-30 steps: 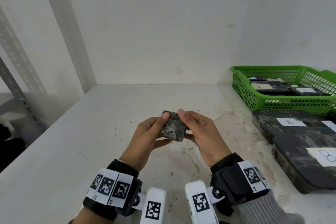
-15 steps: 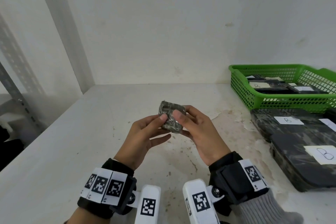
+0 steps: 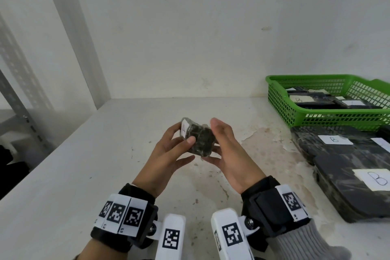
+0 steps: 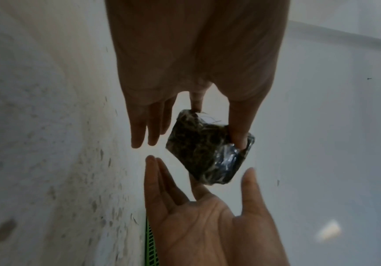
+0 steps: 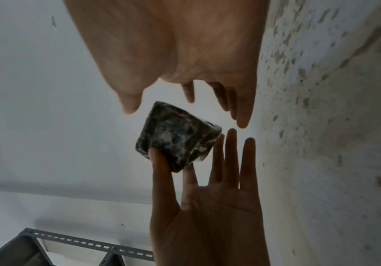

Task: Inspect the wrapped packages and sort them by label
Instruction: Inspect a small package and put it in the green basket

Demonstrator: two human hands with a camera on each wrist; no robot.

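Above the shelf (image 3: 105, 175): small wrapped package (image 3: 199, 140), label "A", pinched by my left hand (image 3: 168, 154); right hand (image 3: 228, 154) slack beside it. Risk: slick film slips, package drops.

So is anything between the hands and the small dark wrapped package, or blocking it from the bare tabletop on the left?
Nothing visible. The left hand pinches the small dark plastic-wrapped package directly; the right hand is beside it. The white tabletop to its left shows no objects.
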